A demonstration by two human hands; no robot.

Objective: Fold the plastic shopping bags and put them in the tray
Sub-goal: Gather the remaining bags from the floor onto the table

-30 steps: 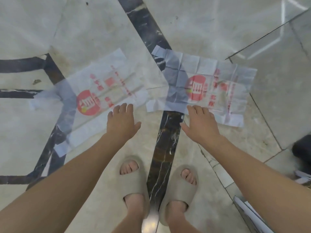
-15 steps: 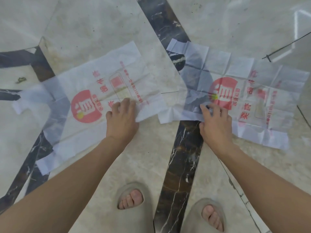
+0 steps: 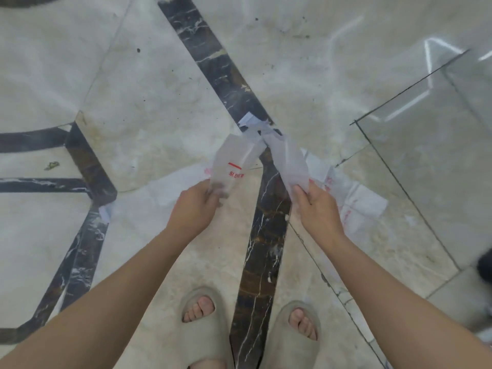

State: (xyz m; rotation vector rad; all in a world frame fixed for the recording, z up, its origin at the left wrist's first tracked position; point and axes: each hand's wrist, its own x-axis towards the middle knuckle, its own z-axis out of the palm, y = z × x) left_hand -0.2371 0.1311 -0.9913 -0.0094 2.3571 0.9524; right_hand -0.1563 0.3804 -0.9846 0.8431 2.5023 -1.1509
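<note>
Two thin white plastic shopping bags with red print are in my hands above the marble floor. My left hand [image 3: 195,206] pinches the near edge of the left bag [image 3: 231,161], lifted so its upper part stands up while the rest [image 3: 159,193] trails left on the floor. My right hand [image 3: 316,209] grips the right bag [image 3: 290,161], raised and crumpled, with its lower part [image 3: 356,198] still lying on the floor to the right. The two lifted ends meet at the middle. No tray is visible.
Pale marble floor [image 3: 165,102] with dark inlaid strips [image 3: 263,235]. A glass panel [image 3: 431,134] stands at the right. A dark blurred object [image 3: 484,262] sits at the right edge. My feet in beige slippers [image 3: 202,315] are below.
Both hands went from lying on the flat bags to gripping them. The near edges of both bags have been lifted off the floor and drawn toward the middle.
</note>
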